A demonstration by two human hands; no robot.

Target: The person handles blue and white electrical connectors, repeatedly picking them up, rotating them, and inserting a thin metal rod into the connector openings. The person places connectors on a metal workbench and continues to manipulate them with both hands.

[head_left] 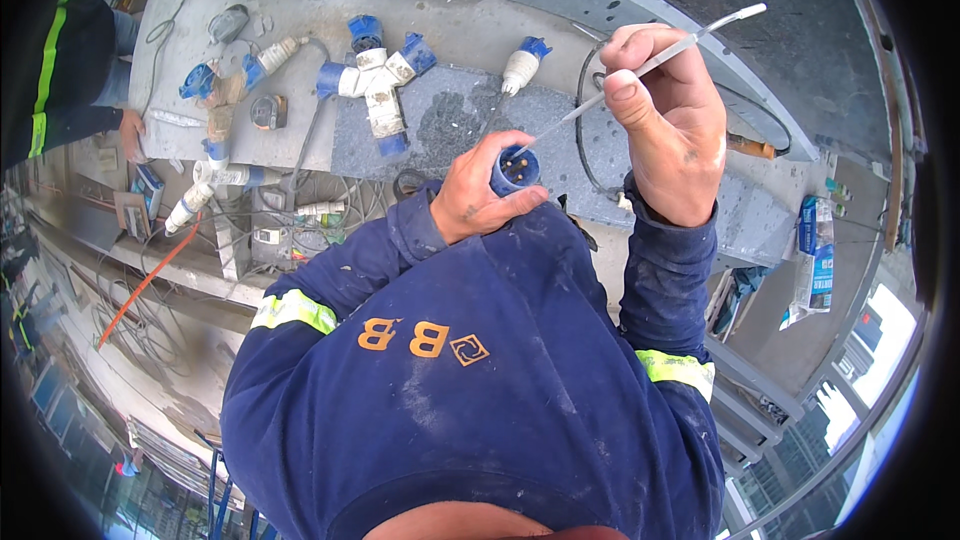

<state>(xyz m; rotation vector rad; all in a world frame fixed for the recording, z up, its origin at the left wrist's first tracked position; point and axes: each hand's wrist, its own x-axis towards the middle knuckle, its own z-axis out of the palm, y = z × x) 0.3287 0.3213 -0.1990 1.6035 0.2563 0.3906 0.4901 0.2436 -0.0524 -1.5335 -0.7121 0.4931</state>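
A: What is the biggest thing around the blue plug (516,170)?

B: The grey concrete bench (300,140) it is held over. Above and to the left of the plug a blue and white splitter block (375,85) lies on the bench, with more blue and white plugs (225,90) further left. A single white and blue plug (523,64) lies just above it, and a black cable (583,130) loops to its right. Well to the left of the plug, another person's hand (131,132) rests at the bench edge.

A: And who has the plug?

B: The left hand (478,196). Its fingers (500,207) are closed around the blue barrel, open face up, pins showing.

A: The other hand?

B: The right hand (668,125) stands above and to the right of the plug, thumb and fingers pinched on a thin white rod (640,68).

A: Which way does the rod run?

B: On a slant, its free end up and right of the plug, its lower tip at the plug's face. Whether the tip touches a pin I cannot tell.
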